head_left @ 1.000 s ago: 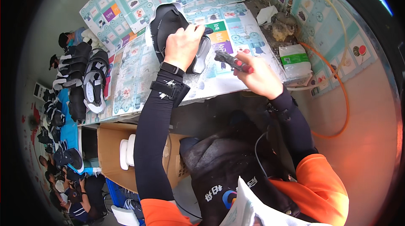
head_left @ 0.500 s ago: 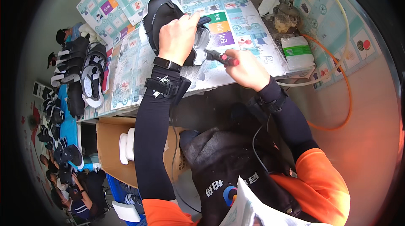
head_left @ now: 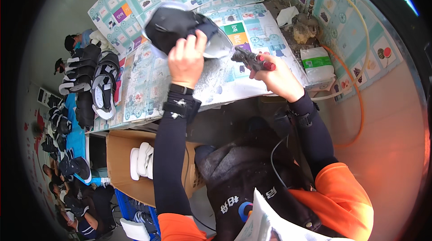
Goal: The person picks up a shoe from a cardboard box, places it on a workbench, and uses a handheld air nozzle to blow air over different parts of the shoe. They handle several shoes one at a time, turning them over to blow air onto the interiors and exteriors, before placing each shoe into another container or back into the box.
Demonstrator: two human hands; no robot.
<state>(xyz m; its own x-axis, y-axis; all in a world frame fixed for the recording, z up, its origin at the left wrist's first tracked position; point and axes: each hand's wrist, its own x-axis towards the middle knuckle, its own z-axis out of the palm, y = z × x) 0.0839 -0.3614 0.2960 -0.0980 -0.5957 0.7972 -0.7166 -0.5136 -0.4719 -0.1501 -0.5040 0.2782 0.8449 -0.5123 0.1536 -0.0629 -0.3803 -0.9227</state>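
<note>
My left hand (head_left: 186,61) is closed on the near edge of a black shoe upper (head_left: 168,27) with a pale grey lining edge, its outline blurred by motion. The upper is above the paper-covered workbench (head_left: 148,83), tilted toward the far left. To its right, my right hand (head_left: 279,76) is wrapped round what looks like a small spray gun (head_left: 247,58), dark and crusted, with red knobs. The gun's front end points left at the grey lining, a small gap apart from it. My right palm hides its grip.
Several black and white shoe uppers (head_left: 104,88) lie at the bench's left end. A cardboard box (head_left: 119,151) with white padded pieces stands below. At the right are a white-and-green packet (head_left: 316,63), a crusted lump (head_left: 306,29), a yellowish hose (head_left: 366,25) and an orange hose (head_left: 362,115). People sit far left.
The shoe upper has swung toward the left and turned in my left hand. My left hand has moved slightly down; my right hand has shifted right and down with the spray gun.
</note>
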